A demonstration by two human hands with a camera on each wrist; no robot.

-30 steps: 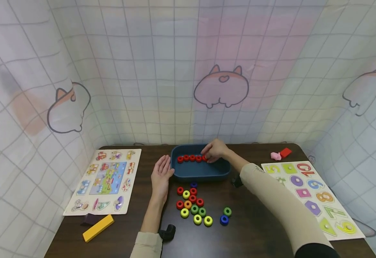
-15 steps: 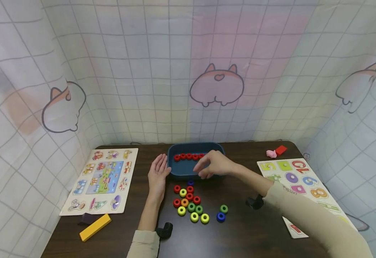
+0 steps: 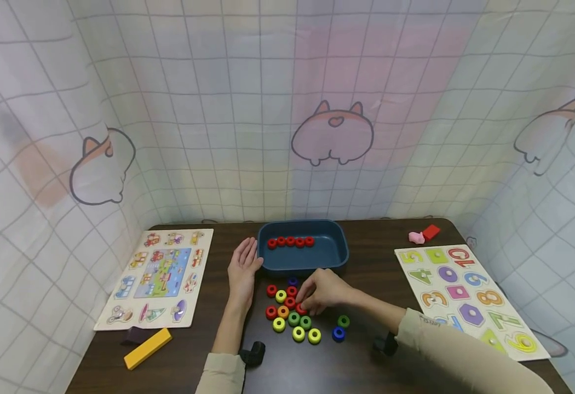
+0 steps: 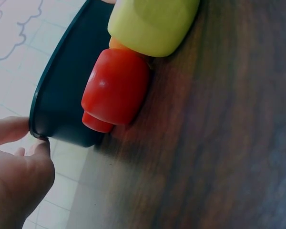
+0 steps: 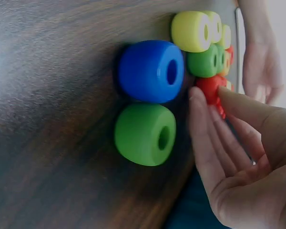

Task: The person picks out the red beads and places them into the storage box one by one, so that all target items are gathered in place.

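My right hand [image 3: 329, 290] reaches down to the pile of beads and pinches a red ring bead [image 5: 208, 88] between thumb and fingertips. Just in front of the tray lie more thick ring beads, among them an orange one [image 3: 282, 312], yellow ones [image 3: 314, 336] and green ones [image 3: 294, 318]. Inside the dark blue tray [image 3: 328, 253], several red beads [image 3: 291, 241] form a row along the left part. My left hand [image 3: 241, 273] rests at the tray's left side with fingers extended, and its thumb touches the rim, as the left wrist view shows.
A picture puzzle board [image 3: 201, 284] lies on the left, with a yellow block [image 3: 148, 348] and a dark block [image 3: 136, 335] below it. On the right are a number puzzle board [image 3: 437, 313], a pink figure [image 3: 416, 237] and a red block [image 3: 431, 232]. A curtain [image 3: 248, 137] stands behind.
My right hand has left the row of red beads in the tray and come down toward me to a red bead on the table. The left hand stays at the tray.
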